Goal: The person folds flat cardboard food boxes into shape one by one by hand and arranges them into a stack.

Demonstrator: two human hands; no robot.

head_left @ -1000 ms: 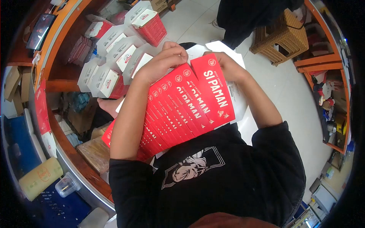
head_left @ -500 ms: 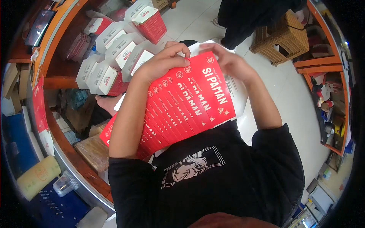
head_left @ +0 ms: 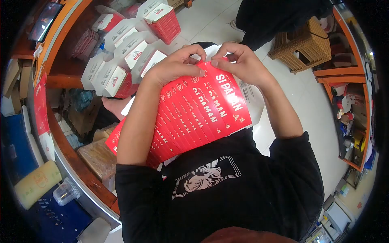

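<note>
Several red printed cartons (head_left: 190,109) lie fanned out on the lap, overlapping one another. My left hand (head_left: 180,65) rests over their upper edge, its thumb and fingers closed on the sheets. At the top edge of the frontmost red carton, my right hand (head_left: 239,62) pinches the edge between thumb and fingers. The two hands are close together but apart. White carton flaps (head_left: 253,99) show behind the red ones at the right.
Stacked red and white boxes (head_left: 162,22) stand at the upper left. A wicker stool (head_left: 300,46) is at the upper right, beside a person in dark clothes (head_left: 271,20). A plastic cup (head_left: 66,192) lies at lower left. Shelves (head_left: 340,75) line the right.
My right hand has come back to the carton's top edge and now pinches it. The frontmost carton's top edge bends under the fingers. My left hand has opened its grip slightly around the edge.
</note>
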